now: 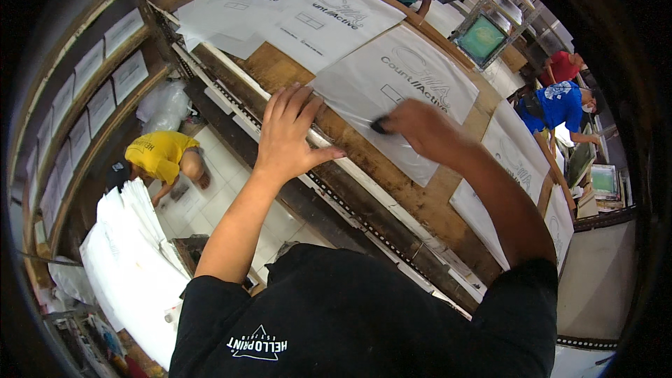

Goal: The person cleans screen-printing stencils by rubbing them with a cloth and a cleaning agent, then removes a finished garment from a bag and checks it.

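My left hand point(288, 131) is open with its fingers spread, at the edge of a long brown board point(278, 66). Its fingertips come close to the corner of a translucent printed plastic sheet point(364, 77). Over that same sheet my right hand point(423, 129) is closed round a small black object point(380, 125), its fingers blurred by motion. The object is at the sheet's surface; whether it touches cannot be told, and most of it is hidden in the hand. More printed sheets point(332, 21) lie along the board, farther off and nearer my right arm.
A person in a yellow shirt point(157, 156) crouches on the tiled floor at left, near a stack of white sheets point(129, 266). Shelves point(105, 73) line the left side. People in blue point(560, 105) and red point(565, 64) stand at right, near framed green screens point(481, 38).
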`<state>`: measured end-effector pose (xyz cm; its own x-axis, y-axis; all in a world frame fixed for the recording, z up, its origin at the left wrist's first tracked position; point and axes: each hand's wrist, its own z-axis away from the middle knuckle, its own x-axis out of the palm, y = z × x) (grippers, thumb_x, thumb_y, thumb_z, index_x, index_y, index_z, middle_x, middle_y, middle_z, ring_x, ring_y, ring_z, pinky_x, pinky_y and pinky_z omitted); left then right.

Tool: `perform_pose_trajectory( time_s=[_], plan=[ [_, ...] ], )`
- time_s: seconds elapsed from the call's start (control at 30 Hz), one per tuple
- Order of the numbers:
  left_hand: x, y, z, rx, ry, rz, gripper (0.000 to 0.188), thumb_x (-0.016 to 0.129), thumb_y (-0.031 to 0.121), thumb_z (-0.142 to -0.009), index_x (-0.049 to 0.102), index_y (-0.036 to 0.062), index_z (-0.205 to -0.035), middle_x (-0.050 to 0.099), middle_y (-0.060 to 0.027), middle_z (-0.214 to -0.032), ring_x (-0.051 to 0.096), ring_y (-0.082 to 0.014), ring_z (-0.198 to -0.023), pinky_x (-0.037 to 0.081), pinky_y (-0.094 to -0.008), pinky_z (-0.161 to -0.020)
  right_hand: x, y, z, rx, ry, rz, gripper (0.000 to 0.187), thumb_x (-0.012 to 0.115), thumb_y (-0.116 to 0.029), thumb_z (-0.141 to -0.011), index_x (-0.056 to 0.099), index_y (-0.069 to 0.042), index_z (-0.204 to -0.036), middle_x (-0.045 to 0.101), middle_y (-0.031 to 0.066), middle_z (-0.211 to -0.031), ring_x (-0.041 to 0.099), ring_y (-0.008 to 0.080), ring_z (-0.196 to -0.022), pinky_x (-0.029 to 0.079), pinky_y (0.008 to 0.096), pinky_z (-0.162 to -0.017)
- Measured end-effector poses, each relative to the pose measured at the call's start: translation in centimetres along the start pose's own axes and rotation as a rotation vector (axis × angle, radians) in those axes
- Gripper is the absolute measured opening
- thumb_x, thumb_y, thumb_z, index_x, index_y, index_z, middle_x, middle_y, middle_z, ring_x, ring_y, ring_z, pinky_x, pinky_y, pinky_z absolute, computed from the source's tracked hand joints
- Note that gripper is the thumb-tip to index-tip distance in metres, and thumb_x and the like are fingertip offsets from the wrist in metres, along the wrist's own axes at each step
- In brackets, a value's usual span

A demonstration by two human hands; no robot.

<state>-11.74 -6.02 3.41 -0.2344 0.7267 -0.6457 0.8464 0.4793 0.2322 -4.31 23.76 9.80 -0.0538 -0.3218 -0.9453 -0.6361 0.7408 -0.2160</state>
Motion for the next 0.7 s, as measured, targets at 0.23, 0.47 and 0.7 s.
perform_pose_trajectory(
  time_s=[0.23,0.47,0.7],
  plan=[
    [0.3,-0.2,0.0,0.010,0.014,0.007,0.093,0.073,0.074,-0.066,0.060,0.0008,-0.122,0.055,-0.0197,-0.134,0.046,-0.0434,-0.131,0.032,-0.0591,-0.112,-6.2,-6.5,7.3,0.292,-0.243,-0.021,0.030,0.061,0.005,-0.083,0.072,-0.004,-0.109,0.069,0.0157,-0.104,0.064,0.0326,-0.100,0.052,0.0429,-0.089],
    [0.4,-0.3,0.1,0.003,0.006,0.008,0.095,0.073,0.075,-0.064,0.060,0.0015,-0.123,0.051,-0.0240,-0.133,0.046,-0.0461,-0.128,0.033,-0.0598,-0.111,-3.8,-3.4,-5.6,0.023,0.200,0.022,0.027,0.063,0.006,-0.082,0.072,-0.001,-0.106,0.070,0.0158,-0.107,0.065,0.0343,-0.103,0.053,0.0432,-0.089],
    [0.5,-0.2,0.6,-0.046,0.008,0.069,0.091,0.077,0.072,-0.062,0.062,0.0048,-0.121,0.045,-0.0268,-0.132,0.044,-0.0480,-0.125,0.037,-0.0602,-0.106,3.1,-1.0,-14.2,0.031,0.089,0.039,0.026,0.061,0.004,-0.083,0.074,-0.002,-0.105,0.070,0.0145,-0.106,0.063,0.0340,-0.104,0.052,0.0429,-0.092]
  ],
)
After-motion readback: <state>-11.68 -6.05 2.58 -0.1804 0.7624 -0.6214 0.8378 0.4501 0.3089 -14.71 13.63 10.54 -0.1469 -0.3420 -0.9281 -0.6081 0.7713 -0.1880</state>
